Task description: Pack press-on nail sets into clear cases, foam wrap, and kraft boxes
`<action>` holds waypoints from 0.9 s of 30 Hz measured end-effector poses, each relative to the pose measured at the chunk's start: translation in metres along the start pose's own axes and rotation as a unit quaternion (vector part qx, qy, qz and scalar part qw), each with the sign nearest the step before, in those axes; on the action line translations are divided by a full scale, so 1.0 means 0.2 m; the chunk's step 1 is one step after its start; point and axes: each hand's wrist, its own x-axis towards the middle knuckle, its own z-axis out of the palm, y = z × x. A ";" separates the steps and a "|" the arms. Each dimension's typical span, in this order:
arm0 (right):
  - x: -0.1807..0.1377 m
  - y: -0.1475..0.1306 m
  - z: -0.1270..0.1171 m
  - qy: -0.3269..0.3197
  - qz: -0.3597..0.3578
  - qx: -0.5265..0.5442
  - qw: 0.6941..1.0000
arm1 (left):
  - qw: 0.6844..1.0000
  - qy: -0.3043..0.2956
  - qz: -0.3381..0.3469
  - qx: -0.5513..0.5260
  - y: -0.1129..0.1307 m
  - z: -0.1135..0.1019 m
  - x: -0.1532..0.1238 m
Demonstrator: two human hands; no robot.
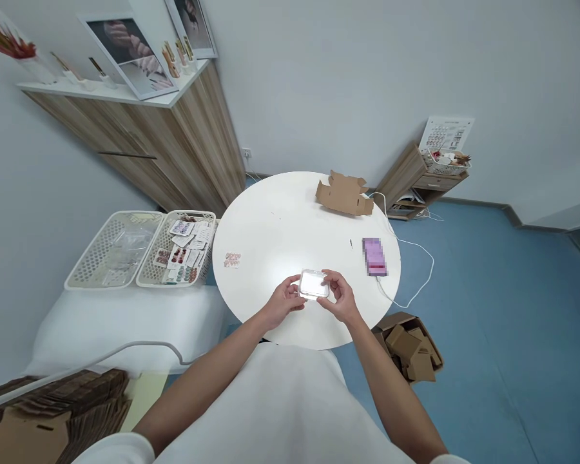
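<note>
Both my hands hold a small clear plastic case [314, 283] just above the near edge of the round white table [280, 219]. My left hand [284, 301] grips the case's left side with curled fingers. My right hand [337, 296] pinches its right side, thumb on top. A small sheet of pink press-on nails [232, 260] lies on the table to the left of my hands. An open flat cardboard box [344, 194] sits at the table's far side.
A pink phone [374, 256] lies on the table's right with a white cable [418, 251] trailing off it. Two white baskets [142, 248] with packets stand at left. A carton of cardboard boxes [410, 348] sits on the blue floor, right. Flattened cardboard [53, 406] is piled lower left.
</note>
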 end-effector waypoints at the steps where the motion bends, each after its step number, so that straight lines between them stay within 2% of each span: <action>1: 0.00 0.01 -0.01 -0.002 0.009 0.003 1.000 | 1.000 0.006 -0.006 0.006 -0.01 0.00 0.00; 4: 0.00 0.03 -0.02 0.010 0.064 0.017 0.998 | 0.999 0.025 -0.011 0.036 -0.04 0.00 0.00; 9: 0.03 0.06 -0.02 0.079 0.169 0.031 0.982 | 0.997 0.045 -0.024 0.055 -0.10 0.01 0.00; 14: 0.01 0.08 -0.01 0.075 0.240 0.062 0.966 | 0.998 0.037 -0.027 0.040 -0.16 0.03 0.00; 21: -0.03 0.10 -0.02 0.080 0.259 0.086 0.959 | 0.998 0.053 -0.034 0.020 -0.19 0.04 0.01; 27: -0.17 0.13 -0.01 0.089 0.241 0.019 0.966 | 0.996 0.072 -0.043 0.010 -0.22 0.03 0.01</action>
